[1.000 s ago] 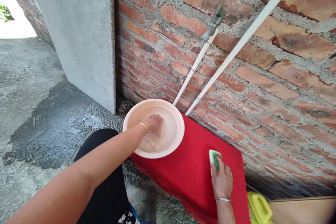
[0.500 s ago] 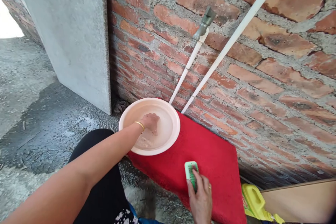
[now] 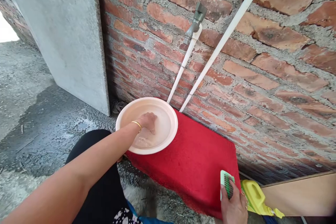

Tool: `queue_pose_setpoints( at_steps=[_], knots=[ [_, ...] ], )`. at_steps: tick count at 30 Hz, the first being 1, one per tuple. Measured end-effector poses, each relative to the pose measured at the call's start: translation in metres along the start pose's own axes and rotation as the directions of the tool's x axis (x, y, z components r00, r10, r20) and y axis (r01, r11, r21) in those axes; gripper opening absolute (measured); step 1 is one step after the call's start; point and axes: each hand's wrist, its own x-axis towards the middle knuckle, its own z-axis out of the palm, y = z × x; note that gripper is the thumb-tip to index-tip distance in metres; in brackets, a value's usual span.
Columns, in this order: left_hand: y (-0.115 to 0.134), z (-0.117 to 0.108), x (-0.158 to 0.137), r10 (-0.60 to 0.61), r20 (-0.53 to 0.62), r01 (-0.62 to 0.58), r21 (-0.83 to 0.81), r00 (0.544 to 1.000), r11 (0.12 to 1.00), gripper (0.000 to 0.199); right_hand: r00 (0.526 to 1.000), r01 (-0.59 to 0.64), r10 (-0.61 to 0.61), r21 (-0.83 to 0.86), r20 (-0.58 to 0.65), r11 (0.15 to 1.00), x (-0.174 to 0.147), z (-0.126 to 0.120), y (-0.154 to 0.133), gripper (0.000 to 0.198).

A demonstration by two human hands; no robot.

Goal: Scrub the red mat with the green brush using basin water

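Observation:
My left hand (image 3: 148,121), with a gold bangle at the wrist, reaches into a pale pink plastic basin (image 3: 121,139) of cloudy water. Its fingers point down and are partly under the water, so whether they hold anything is hidden. The basin stands on the left end of a red cloth (image 3: 194,154) spread over a low raised surface. At the cloth's right end, my right hand (image 3: 234,203) grips a light green scrub brush (image 3: 228,183). The brush is tilted, with its dark green bristles showing.
A yellow jug (image 3: 254,197) lies beside the cloth's right end, near a tan board (image 3: 301,192). Behind rises a brick wall (image 3: 225,101) with white pipes (image 3: 210,66) and a grey tap (image 3: 195,22). A concrete slab (image 3: 76,35) leans at left above wet floor (image 3: 65,122).
My right hand has moved to the right with the scrub brush, from the middle of the cloth to its right end. My left hand stays in the basin. The view has shifted slightly.

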Motion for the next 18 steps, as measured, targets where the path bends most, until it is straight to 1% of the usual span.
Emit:
queue_pose_setpoints(
  at_steps=[2,4,6,7,8,9,10,12,14,15,17,18],
  knots=[
    [0.000,0.000,-0.001,0.007,-0.009,-0.007,-0.004,1.000,1.000,0.094,0.999,0.048,-0.050,0.066,0.022,0.997,-0.011,0.000,-0.016,0.073],
    [-0.001,0.000,-0.003,0.007,-0.007,-0.007,0.001,1.000,1.000,0.091,0.981,0.172,-0.186,0.200,0.054,0.965,-0.024,0.001,-0.045,0.062],
    [0.000,-0.001,-0.005,0.001,0.001,-0.001,0.017,1.000,1.000,0.088,0.934,0.304,-0.348,0.327,0.083,0.895,-0.035,0.003,-0.077,0.049],
    [0.000,-0.001,-0.005,-0.003,0.006,0.003,0.027,1.000,1.000,0.086,0.910,0.346,-0.404,0.363,0.096,0.865,-0.038,0.004,-0.089,0.044],
    [0.000,-0.002,-0.005,-0.007,0.010,0.006,0.036,1.000,0.999,0.086,0.893,0.369,-0.436,0.378,0.108,0.849,-0.038,0.005,-0.098,0.042],
    [0.000,-0.002,-0.006,-0.009,0.013,0.008,0.043,1.000,0.999,0.086,0.888,0.375,-0.444,0.377,0.116,0.847,-0.035,0.006,-0.103,0.042],
    [0.001,-0.003,-0.006,-0.009,0.015,0.008,0.049,1.000,0.999,0.086,0.895,0.365,-0.430,0.361,0.117,0.858,-0.031,0.008,-0.102,0.043],
    [0.001,-0.003,-0.006,-0.010,0.017,0.009,0.058,1.000,0.998,0.087,0.932,0.305,-0.347,0.292,0.106,0.907,-0.017,0.010,-0.087,0.049],
    [0.002,-0.004,-0.007,-0.011,0.015,0.010,0.063,1.000,0.998,0.085,0.975,0.188,-0.205,0.174,0.084,0.967,-0.001,0.012,-0.061,0.058],
    [0.002,-0.004,-0.007,-0.013,0.015,0.012,0.061,1.000,0.998,0.085,0.990,0.119,-0.126,0.103,0.066,0.988,0.005,0.011,-0.047,0.063],
    [0.003,-0.005,-0.007,-0.017,0.018,0.016,0.052,1.000,0.999,0.083,1.000,0.001,-0.001,-0.017,0.017,1.000,0.013,0.009,-0.021,0.069],
    [0.004,-0.005,-0.007,-0.018,0.021,0.017,0.051,1.000,0.999,0.083,0.999,-0.037,0.036,-0.059,-0.012,0.998,0.014,0.008,-0.012,0.071]
  ],
)
